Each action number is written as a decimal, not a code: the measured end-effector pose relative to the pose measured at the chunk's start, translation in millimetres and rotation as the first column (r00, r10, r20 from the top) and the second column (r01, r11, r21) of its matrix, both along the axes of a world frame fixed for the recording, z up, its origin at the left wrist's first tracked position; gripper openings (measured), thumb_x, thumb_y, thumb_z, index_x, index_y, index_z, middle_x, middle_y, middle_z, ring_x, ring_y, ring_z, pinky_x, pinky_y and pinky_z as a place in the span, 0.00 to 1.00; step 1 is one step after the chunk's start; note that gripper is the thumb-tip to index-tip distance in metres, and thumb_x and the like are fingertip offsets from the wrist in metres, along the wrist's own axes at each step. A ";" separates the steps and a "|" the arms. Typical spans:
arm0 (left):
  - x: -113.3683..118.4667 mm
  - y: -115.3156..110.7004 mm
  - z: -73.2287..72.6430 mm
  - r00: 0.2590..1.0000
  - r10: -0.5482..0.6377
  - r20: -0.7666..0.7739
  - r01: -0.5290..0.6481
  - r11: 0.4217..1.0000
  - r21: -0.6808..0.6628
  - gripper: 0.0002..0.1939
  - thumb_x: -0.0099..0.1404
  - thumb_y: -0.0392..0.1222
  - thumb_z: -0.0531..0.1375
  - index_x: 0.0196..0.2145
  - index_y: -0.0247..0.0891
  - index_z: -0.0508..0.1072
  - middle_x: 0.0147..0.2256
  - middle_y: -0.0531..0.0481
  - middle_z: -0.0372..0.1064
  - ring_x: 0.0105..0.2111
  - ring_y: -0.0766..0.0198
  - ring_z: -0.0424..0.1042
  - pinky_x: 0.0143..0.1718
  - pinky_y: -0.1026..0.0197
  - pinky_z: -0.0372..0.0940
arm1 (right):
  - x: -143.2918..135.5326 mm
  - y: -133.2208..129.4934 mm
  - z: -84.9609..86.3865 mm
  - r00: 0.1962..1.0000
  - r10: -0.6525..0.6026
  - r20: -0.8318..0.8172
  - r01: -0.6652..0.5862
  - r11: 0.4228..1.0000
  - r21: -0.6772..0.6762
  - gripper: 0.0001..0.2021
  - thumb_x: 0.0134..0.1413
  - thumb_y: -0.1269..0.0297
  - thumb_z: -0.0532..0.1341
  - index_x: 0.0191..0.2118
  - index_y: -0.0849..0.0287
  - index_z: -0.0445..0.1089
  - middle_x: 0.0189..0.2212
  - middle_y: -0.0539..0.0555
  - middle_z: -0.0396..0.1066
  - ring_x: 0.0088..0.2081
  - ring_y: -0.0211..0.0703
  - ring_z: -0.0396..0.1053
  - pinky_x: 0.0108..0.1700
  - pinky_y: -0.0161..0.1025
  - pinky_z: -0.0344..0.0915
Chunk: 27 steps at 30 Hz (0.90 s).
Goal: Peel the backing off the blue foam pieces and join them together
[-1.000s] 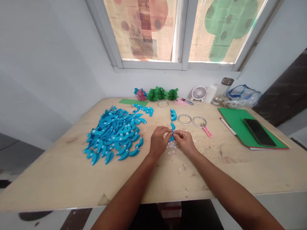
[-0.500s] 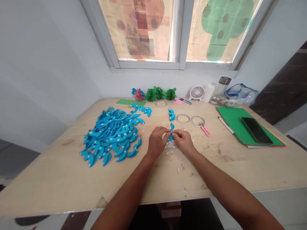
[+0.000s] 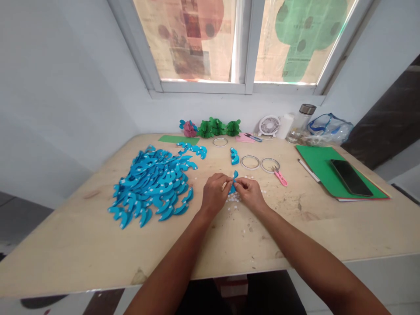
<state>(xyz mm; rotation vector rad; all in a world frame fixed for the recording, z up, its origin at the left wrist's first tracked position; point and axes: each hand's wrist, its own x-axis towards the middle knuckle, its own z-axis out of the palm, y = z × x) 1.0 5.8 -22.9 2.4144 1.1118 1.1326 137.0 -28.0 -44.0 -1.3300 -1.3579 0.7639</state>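
Observation:
Between my fingertips is a small curved blue paper piece (image 3: 235, 175), held upright over the table. My left hand (image 3: 215, 191) pinches it from the left, and my right hand (image 3: 250, 192) pinches it from the right; the fingers partly cover it. Small white squares of backing paper (image 3: 232, 199) lie scattered just under my hands. Beyond them rests another blue paper piece (image 3: 234, 156) with white squares on it. To the left spreads a big heap of blue paper pieces (image 3: 160, 179), many bearing white squares.
Tape rolls (image 3: 250, 162) and pink-handled snips (image 3: 280, 176) lie right of centre. A phone (image 3: 351, 177) rests on green sheets (image 3: 315, 153) beside a white pen (image 3: 309, 170). Along the wall stand green paper shapes (image 3: 216, 127), a small fan (image 3: 269, 126) and a bottle (image 3: 302, 122).
My hands stay in nearly the same place, both still pinching the blue paper piece, whose visible top sits slightly lower. The view has shifted slightly.

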 end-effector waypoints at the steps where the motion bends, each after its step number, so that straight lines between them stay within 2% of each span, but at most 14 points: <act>1: 0.0 -0.1 0.1 1.000 -0.002 -0.007 0.002 1.000 0.003 0.08 0.61 0.37 0.53 0.29 0.38 0.73 0.30 0.48 0.72 0.34 0.60 0.69 0.39 0.57 0.62 | -0.1 -0.2 0.4 1.000 0.002 -0.002 -0.003 1.000 -0.002 0.11 0.48 0.63 0.56 0.32 0.61 0.74 0.24 0.51 0.70 0.25 0.38 0.64 0.28 0.33 0.59; 11: -0.1 -0.8 0.5 1.000 -0.004 0.030 0.005 1.000 -0.026 0.09 0.61 0.37 0.52 0.29 0.38 0.72 0.31 0.48 0.72 0.35 0.60 0.69 0.39 0.58 0.62 | 0.3 -0.2 1.5 1.000 -0.014 0.020 0.014 1.000 0.001 0.11 0.48 0.62 0.56 0.31 0.60 0.74 0.23 0.51 0.70 0.24 0.38 0.62 0.27 0.33 0.58; 22: -0.8 1.6 -2.1 0.984 0.017 0.178 0.008 0.990 -0.138 0.05 0.57 0.39 0.57 0.29 0.39 0.73 0.30 0.50 0.73 0.32 0.62 0.71 0.37 0.60 0.64 | -0.3 0.1 0.9 1.000 -0.015 -0.018 0.015 1.000 -0.013 0.11 0.47 0.62 0.57 0.29 0.61 0.74 0.22 0.51 0.69 0.23 0.37 0.62 0.26 0.33 0.57; 27: 0.1 1.8 -0.9 0.976 0.060 0.211 -0.018 0.980 -0.197 0.07 0.57 0.39 0.55 0.26 0.38 0.73 0.28 0.50 0.73 0.30 0.63 0.71 0.35 0.61 0.65 | -0.9 -0.1 2.0 0.999 0.004 -0.033 -0.004 1.000 -0.024 0.11 0.47 0.60 0.57 0.26 0.61 0.73 0.21 0.51 0.69 0.23 0.37 0.62 0.24 0.33 0.57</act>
